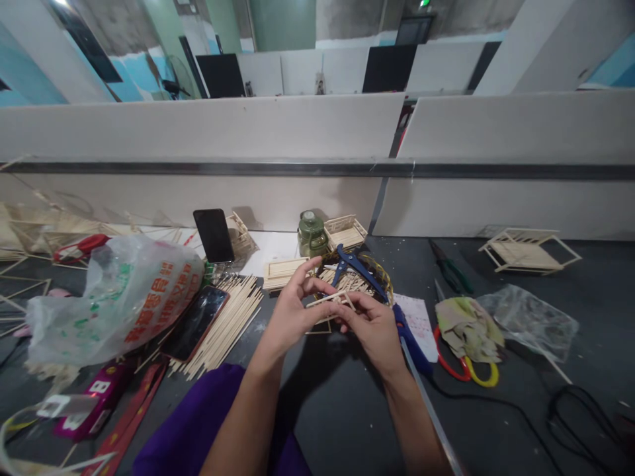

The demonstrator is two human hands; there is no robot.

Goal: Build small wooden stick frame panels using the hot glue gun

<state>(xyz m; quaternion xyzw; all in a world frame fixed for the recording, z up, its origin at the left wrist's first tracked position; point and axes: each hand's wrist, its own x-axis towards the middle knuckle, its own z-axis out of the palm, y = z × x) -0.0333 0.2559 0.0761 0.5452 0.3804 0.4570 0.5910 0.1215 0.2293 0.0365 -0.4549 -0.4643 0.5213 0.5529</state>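
Observation:
Over the middle of the dark table, both my hands hold a small frame of thin wooden sticks (pixel 322 303). My left hand (pixel 296 307) pinches its left part, with the index finger raised. Thumb and fingers of my right hand (pixel 371 324) close on the frame's right side. Just behind the hands, a yellow-rimmed basket (pixel 389 281) holds short cut sticks, and blue-handled cutters (pixel 354 264) lie across it. A blue glue gun (pixel 411 340) rests by my right hand. My fingers hide part of the frame.
Left are a bundle of sticks (pixel 231 324), a phone (pixel 198 324), a plastic bag (pixel 119 297) and an upright phone (pixel 213 236). A green lantern-shaped jar (pixel 312 235) stands behind. Right are scissors (pixel 454 360) under a cloth (pixel 469 327), pliers (pixel 454 268), a stick model (pixel 528 251) and a cable (pixel 496 400).

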